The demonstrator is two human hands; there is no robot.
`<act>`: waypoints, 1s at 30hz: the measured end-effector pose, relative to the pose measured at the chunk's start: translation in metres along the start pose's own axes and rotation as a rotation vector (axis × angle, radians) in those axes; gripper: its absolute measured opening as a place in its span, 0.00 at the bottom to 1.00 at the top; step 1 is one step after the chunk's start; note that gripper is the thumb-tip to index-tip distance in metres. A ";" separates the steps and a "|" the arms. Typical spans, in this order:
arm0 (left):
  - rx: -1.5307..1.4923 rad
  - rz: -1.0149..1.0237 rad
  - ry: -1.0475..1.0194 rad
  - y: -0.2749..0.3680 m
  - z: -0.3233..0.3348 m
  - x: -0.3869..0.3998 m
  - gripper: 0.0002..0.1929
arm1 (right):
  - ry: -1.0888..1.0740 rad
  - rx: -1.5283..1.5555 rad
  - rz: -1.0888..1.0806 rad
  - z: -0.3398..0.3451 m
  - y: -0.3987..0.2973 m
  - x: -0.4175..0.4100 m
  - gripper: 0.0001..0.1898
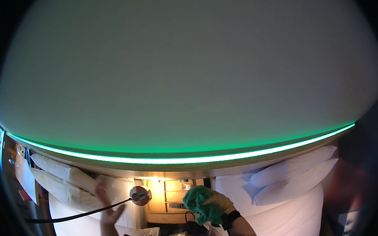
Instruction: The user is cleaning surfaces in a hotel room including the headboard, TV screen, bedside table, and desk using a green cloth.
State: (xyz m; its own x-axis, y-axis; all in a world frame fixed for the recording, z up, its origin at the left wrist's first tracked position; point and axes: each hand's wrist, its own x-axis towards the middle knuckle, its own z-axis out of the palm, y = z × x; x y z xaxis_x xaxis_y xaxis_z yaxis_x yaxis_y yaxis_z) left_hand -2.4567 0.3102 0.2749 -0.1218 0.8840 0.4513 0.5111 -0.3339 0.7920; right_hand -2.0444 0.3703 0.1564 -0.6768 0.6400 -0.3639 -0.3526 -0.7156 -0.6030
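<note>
My right hand [219,203] grips a crumpled green cloth [201,204] and holds it above the right side of a small wooden nightstand [164,218]. My left hand [110,206] is blurred, its fingers spread with nothing in them, over the left bed beside a black cord [83,215]. The cord runs to a round lamp head [140,195] left of the nightstand; whether my hand touches the cord, I cannot tell. On the nightstand a woven divided tray [156,205] carries a black remote control [177,205] and a small item [186,185] near the back. The cloth hides the tray's right part.
White beds with pillows flank the nightstand: the left bed [74,219] and the right bed [286,214]. A glowing green light strip [174,161] edges the large pale surface [191,70] beyond. A desk [28,180] stands at far left.
</note>
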 end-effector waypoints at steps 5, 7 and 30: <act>0.659 0.107 -0.342 -0.011 -0.050 0.078 0.52 | -0.047 -0.058 -0.005 -0.004 -0.010 -0.006 0.31; 0.786 0.117 -0.335 -0.043 -0.045 0.090 0.49 | 0.054 -0.006 0.002 0.000 -0.014 -0.014 0.32; -0.334 -0.747 0.350 0.128 -0.115 -0.441 0.23 | -0.632 -0.223 0.266 0.286 0.136 -0.098 0.34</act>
State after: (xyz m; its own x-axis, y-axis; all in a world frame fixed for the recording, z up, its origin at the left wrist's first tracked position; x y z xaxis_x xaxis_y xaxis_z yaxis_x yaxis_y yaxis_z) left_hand -2.4356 -0.1603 0.2246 -0.6049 0.7768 -0.1751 -0.0742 0.1639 0.9837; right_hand -2.2104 0.1303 0.3133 -0.9897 0.1196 -0.0789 -0.0293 -0.7078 -0.7059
